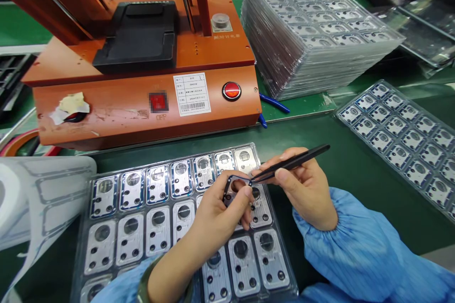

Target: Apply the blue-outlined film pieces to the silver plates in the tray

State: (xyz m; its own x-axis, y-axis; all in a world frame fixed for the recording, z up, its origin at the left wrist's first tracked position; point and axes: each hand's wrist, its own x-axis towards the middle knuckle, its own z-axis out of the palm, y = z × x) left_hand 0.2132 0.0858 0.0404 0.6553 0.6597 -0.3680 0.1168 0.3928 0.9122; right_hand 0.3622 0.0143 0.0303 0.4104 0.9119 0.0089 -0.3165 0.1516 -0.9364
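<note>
My left hand (227,206) pinches a small metal plate (232,188) with a dark blue edging, held over the tray. In my right hand (307,184) is a pair of black tweezers (295,161), its tips at the plate's upper right corner. Whether the tips grip the edging is too small to tell. Below both hands lies a clear plastic tray (167,206) with rows of similar silver plates, each having one large round and several small dark spots. Several plates in the back row show blue edging. My left forearm covers part of the tray.
Behind the tray stands an orange machine (135,113) with a black fixture (138,33) and a red button (232,91). A tall stack of filled trays (313,33) is to its right, near blue-handled pliers (275,103). Another filled tray (405,137) lies right; a white roll with strip (35,194) lies left.
</note>
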